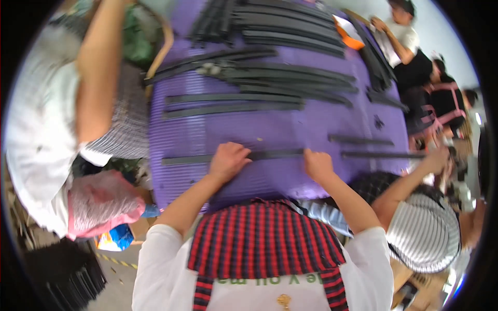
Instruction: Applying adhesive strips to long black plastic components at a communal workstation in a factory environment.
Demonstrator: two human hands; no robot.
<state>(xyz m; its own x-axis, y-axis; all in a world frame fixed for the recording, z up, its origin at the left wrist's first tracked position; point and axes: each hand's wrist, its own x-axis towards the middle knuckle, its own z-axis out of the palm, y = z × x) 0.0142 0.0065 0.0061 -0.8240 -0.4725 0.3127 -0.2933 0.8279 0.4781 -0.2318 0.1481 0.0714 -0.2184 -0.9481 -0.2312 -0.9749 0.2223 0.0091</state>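
A long, flat dark grey strip (277,154) lies crosswise on the purple ribbed table covering (207,132) in front of me. Over its middle, my left hand (228,161) is closed with curled fingers on the strip. My right hand (318,165) pinches the strip's right end, its fingertips partly hidden behind the knuckles. Farther off, two parallel strips (233,97) lie side by side. Beyond them, a loose bunch of strips (295,78) overlaps near a small pale cluster (209,69) too blurred to name.
Bundled dark strips (290,26) cover the far end, beside an orange and white object (350,33). On the right, a co-worker's hand (438,158) is near another strip (381,155). A person's arm (98,78) is close on the left. Black stacked pieces (65,272) stand at lower left.
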